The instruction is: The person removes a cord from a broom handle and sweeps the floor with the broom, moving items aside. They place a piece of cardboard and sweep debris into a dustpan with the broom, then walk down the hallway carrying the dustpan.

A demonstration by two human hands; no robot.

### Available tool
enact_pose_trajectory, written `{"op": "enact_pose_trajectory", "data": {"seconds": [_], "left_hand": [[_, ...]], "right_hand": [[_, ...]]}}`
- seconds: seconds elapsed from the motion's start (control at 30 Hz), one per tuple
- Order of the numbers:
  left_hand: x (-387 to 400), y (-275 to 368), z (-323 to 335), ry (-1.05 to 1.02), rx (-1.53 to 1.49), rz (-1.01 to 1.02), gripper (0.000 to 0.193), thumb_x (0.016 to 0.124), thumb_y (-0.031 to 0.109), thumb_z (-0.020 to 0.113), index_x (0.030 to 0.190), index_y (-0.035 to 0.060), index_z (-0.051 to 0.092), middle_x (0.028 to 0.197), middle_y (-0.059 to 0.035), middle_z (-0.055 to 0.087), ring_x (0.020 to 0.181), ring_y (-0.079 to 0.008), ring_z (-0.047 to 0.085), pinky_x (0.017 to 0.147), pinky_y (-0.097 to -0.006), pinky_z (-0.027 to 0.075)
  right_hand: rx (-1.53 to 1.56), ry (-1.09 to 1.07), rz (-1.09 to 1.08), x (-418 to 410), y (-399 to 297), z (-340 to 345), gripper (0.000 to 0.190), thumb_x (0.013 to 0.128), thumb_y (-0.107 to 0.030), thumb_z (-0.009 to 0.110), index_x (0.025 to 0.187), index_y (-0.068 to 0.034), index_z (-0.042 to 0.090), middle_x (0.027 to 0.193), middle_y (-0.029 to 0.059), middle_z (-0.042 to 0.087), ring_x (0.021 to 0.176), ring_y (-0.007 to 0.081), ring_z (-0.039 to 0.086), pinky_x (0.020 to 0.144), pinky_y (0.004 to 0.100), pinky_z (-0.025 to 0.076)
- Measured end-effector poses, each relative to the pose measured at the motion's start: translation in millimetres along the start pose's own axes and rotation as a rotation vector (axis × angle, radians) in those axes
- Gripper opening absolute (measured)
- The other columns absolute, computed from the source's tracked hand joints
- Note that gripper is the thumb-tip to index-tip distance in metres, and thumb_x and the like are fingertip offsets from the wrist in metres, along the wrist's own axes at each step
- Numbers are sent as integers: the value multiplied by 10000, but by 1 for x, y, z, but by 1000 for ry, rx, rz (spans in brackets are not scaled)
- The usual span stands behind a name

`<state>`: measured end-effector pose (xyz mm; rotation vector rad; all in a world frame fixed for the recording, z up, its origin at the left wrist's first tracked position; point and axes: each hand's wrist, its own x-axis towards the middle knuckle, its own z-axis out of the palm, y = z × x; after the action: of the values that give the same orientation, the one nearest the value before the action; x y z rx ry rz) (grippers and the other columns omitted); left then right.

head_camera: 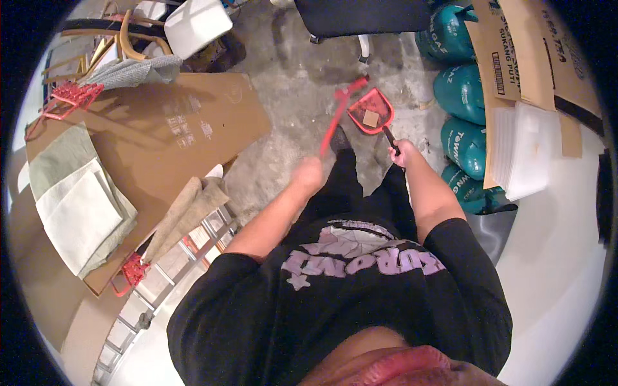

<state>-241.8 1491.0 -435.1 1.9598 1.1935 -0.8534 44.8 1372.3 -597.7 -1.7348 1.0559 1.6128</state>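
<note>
My left hand (307, 174) is closed around the red stick of a small broom (333, 126), and both look slightly blurred. The broom's red head lies over the concrete floor, up and to the left of a red dustpan (378, 98). My right hand (404, 153) grips the dustpan's black handle. Inside the pan, a small tan square piece (371, 118) lies among dark dirt. The broom head and the pan's rim appear close together; whether they touch cannot be told.
Teal gas cylinders (458, 91) and cardboard (497, 58) line the right side. Flattened cardboard (222, 111) with folded cloths (82, 207) lies left, near an aluminium ladder (178, 263). A black chair (362, 17) stands ahead; stacked furniture (198, 29) is at upper left.
</note>
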Motion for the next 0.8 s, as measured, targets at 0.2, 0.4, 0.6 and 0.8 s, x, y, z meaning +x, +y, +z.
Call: {"op": "enact_pose_trajectory", "data": {"seconds": [0.2, 0.4, 0.6, 0.8], "left_hand": [[154, 3, -103, 219, 8, -67, 267, 857, 152, 412, 1014, 38, 595, 983, -176, 624, 893, -334, 619, 730, -432, 509], [203, 39, -40, 80, 216, 30, 301, 859, 174, 433, 1050, -17, 564, 984, -177, 624, 882, -315, 628, 711, -418, 515], [54, 11, 28, -72, 34, 5, 338, 885, 187, 337, 1163, 40, 459, 956, -215, 611, 880, -364, 603, 743, -464, 482], [4, -66, -12, 55, 39, -157, 272, 827, 116, 422, 1007, -23, 572, 959, -235, 606, 898, -368, 599, 755, -463, 486]], "right_hand": [[125, -65, 45, 2, 20, -10, 203, 900, -208, 437, 927, -9, 406, 669, 101, 504, 482, 145, 491, 354, 192, 402], [252, -7, 47, 0, 30, -19, 212, 909, -216, 434, 942, -8, 415, 677, 92, 496, 504, 148, 498, 370, 193, 415], [388, -26, 107, 5, 30, -31, 220, 907, -194, 433, 998, 4, 405, 691, 111, 494, 522, 164, 514, 388, 199, 444], [424, -134, 134, 8, 35, -59, 200, 881, -149, 458, 969, 29, 431, 670, 105, 517, 528, 160, 528, 390, 197, 452]]}}
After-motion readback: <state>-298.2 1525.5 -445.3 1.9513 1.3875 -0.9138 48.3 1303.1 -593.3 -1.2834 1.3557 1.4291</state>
